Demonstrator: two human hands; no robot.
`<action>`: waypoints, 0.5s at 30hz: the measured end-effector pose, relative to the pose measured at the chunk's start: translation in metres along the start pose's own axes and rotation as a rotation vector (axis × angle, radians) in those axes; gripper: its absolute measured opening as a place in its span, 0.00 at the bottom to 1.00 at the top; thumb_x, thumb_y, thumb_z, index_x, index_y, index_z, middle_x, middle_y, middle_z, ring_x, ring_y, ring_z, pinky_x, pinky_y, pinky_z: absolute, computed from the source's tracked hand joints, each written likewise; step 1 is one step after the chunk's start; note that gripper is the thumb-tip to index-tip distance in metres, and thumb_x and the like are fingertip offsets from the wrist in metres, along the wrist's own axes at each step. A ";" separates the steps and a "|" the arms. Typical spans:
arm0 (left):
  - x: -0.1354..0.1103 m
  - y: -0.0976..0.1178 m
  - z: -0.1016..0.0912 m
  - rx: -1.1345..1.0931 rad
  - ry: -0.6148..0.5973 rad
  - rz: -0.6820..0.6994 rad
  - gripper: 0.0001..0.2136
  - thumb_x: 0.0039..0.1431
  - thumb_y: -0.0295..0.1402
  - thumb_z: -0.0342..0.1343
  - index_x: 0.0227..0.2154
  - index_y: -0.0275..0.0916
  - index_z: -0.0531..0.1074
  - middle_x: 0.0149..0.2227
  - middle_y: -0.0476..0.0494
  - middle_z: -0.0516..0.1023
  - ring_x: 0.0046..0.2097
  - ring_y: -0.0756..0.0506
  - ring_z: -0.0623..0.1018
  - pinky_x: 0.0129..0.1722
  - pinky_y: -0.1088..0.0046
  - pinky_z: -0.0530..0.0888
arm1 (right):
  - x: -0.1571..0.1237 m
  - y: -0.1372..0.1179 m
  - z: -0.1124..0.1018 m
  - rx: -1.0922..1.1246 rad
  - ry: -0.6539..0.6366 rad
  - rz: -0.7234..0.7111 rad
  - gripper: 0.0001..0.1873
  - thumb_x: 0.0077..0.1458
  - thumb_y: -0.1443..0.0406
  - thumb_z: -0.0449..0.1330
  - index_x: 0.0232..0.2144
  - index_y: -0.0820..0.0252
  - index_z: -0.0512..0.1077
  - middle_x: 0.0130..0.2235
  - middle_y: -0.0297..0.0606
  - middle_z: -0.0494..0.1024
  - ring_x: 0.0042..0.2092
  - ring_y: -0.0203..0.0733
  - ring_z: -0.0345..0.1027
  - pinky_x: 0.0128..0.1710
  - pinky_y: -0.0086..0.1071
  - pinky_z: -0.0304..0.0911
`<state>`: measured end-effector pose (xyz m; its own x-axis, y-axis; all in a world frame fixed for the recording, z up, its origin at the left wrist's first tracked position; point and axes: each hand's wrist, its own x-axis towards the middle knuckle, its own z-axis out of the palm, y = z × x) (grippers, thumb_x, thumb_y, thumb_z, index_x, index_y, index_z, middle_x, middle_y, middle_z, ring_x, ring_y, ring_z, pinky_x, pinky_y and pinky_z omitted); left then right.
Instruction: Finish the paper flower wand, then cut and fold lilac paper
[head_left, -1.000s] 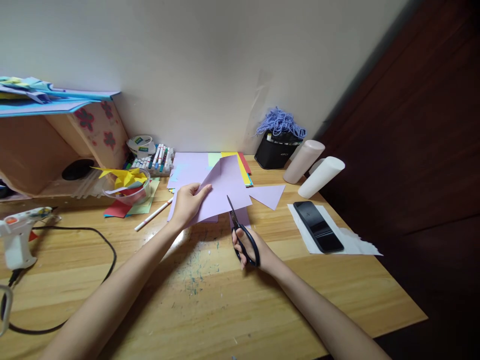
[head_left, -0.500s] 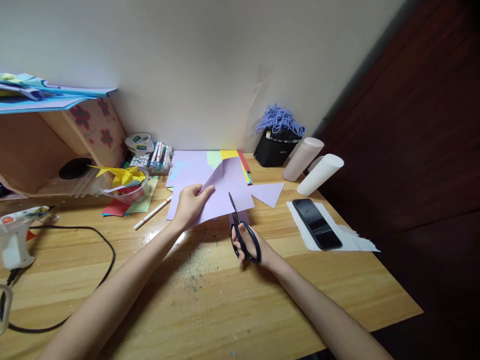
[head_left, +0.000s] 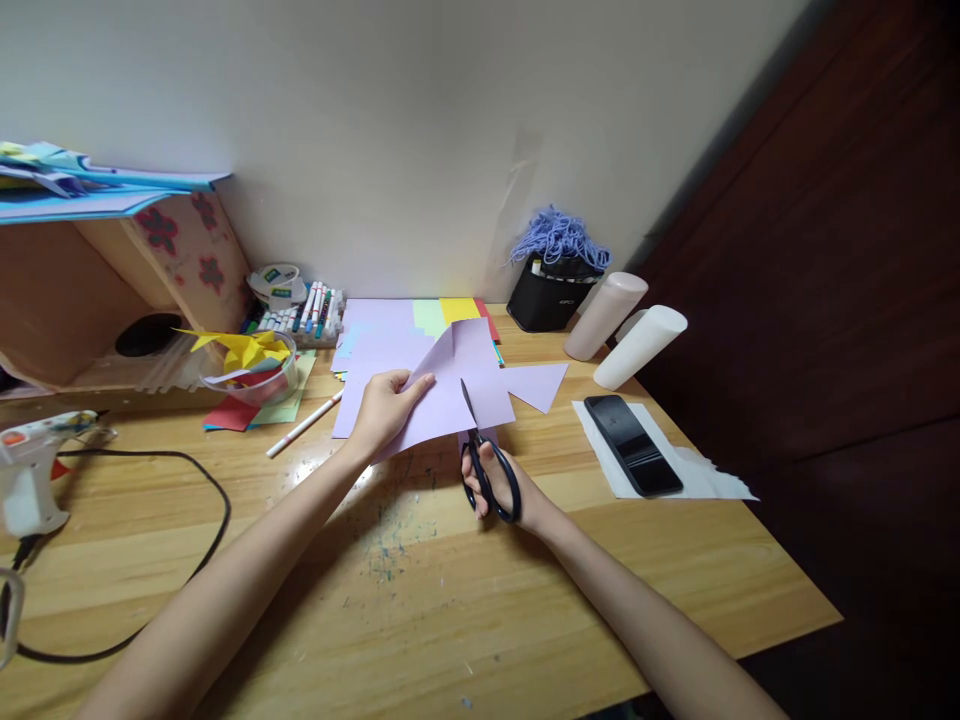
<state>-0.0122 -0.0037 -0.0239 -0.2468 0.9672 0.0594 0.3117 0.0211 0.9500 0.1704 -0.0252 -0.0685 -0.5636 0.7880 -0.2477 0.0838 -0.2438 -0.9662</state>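
My left hand point(head_left: 388, 408) pinches a sheet of lilac paper point(head_left: 450, 400) by its left side, thumb on top, and holds it raised over the table. In my right hand point(head_left: 502, 482) are black-handled scissors point(head_left: 481, 465), with fingers through the loops. One blade lies above the paper's near edge and the other is hidden beneath it. A lilac paper triangle point(head_left: 538, 385) rests just right of the sheet. Behind the held sheet, more lilac, green, yellow and red paper point(head_left: 375, 330) lies stacked against the wall.
Left are a glue gun point(head_left: 34, 470) with its cable, a cardboard box point(head_left: 195, 270), a tub of yellow paper pieces point(head_left: 255, 365), a white marker point(head_left: 304, 424) and a marker set point(head_left: 315, 310). Right are a phone point(head_left: 634, 445), two pale cylinders point(head_left: 641, 345) and a black pen case point(head_left: 551, 300) under blue yarn.
The held sheet and the scissors have shifted very slightly to the right. Both hands keep their grips.
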 end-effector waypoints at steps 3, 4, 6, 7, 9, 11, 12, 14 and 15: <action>-0.001 0.001 0.001 -0.025 -0.012 -0.007 0.20 0.47 0.45 0.54 0.14 0.37 0.55 0.16 0.55 0.52 0.19 0.55 0.52 0.18 0.77 0.47 | 0.000 -0.002 0.002 0.016 0.028 0.028 0.36 0.36 0.34 0.47 0.25 0.61 0.61 0.17 0.24 0.60 0.12 0.27 0.56 0.11 0.23 0.56; -0.001 0.001 0.001 -0.032 -0.009 -0.011 0.20 0.46 0.45 0.54 0.14 0.37 0.55 0.16 0.55 0.52 0.19 0.55 0.52 0.18 0.77 0.47 | 0.001 -0.002 0.002 0.021 0.035 0.036 0.35 0.36 0.34 0.48 0.25 0.61 0.61 0.17 0.24 0.60 0.12 0.26 0.55 0.11 0.22 0.55; 0.000 0.000 0.001 -0.035 -0.003 -0.013 0.20 0.46 0.45 0.55 0.14 0.38 0.54 0.16 0.55 0.51 0.19 0.55 0.52 0.18 0.76 0.47 | 0.002 -0.001 0.002 0.034 0.044 0.050 0.33 0.36 0.36 0.50 0.24 0.61 0.60 0.16 0.23 0.60 0.11 0.26 0.55 0.10 0.22 0.55; 0.001 -0.001 0.001 -0.030 0.001 -0.012 0.20 0.46 0.45 0.55 0.14 0.38 0.54 0.16 0.55 0.51 0.19 0.55 0.52 0.18 0.76 0.47 | 0.003 0.001 0.002 0.043 0.046 0.056 0.33 0.37 0.36 0.51 0.24 0.61 0.60 0.16 0.23 0.60 0.11 0.26 0.55 0.09 0.21 0.54; 0.002 -0.002 0.000 -0.012 0.006 -0.010 0.20 0.46 0.45 0.54 0.14 0.38 0.54 0.16 0.55 0.51 0.19 0.55 0.52 0.18 0.76 0.47 | 0.004 0.004 0.000 0.058 0.047 0.069 0.31 0.38 0.38 0.53 0.24 0.61 0.60 0.16 0.23 0.60 0.11 0.26 0.54 0.08 0.21 0.53; 0.002 -0.003 0.000 0.011 0.006 -0.010 0.20 0.46 0.45 0.54 0.14 0.37 0.55 0.16 0.55 0.51 0.19 0.55 0.52 0.18 0.76 0.48 | 0.005 0.006 -0.001 0.053 0.047 0.073 0.32 0.38 0.37 0.53 0.24 0.61 0.60 0.16 0.23 0.60 0.11 0.26 0.54 0.08 0.20 0.52; 0.003 -0.003 0.000 0.021 0.005 -0.012 0.20 0.47 0.45 0.54 0.14 0.37 0.55 0.16 0.55 0.51 0.19 0.55 0.52 0.18 0.76 0.48 | 0.005 0.006 -0.002 0.039 0.045 0.073 0.33 0.37 0.36 0.52 0.24 0.61 0.60 0.16 0.23 0.59 0.11 0.26 0.54 0.09 0.21 0.52; 0.003 -0.004 0.000 0.031 -0.013 -0.023 0.20 0.47 0.45 0.54 0.14 0.37 0.55 0.16 0.54 0.52 0.20 0.55 0.53 0.18 0.77 0.48 | 0.005 0.005 -0.002 0.005 0.041 0.059 0.35 0.35 0.34 0.48 0.24 0.61 0.60 0.16 0.23 0.59 0.11 0.26 0.54 0.09 0.21 0.53; 0.003 -0.004 0.000 0.031 -0.034 -0.034 0.19 0.47 0.46 0.53 0.14 0.37 0.56 0.17 0.54 0.52 0.19 0.55 0.53 0.18 0.77 0.48 | 0.005 0.005 -0.001 -0.009 0.039 0.046 0.36 0.35 0.33 0.46 0.25 0.61 0.60 0.16 0.23 0.59 0.11 0.27 0.55 0.10 0.22 0.53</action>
<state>-0.0141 -0.0014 -0.0278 -0.2269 0.9738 0.0169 0.3325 0.0611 0.9411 0.1693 -0.0218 -0.0742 -0.5265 0.7975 -0.2945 0.1163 -0.2756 -0.9542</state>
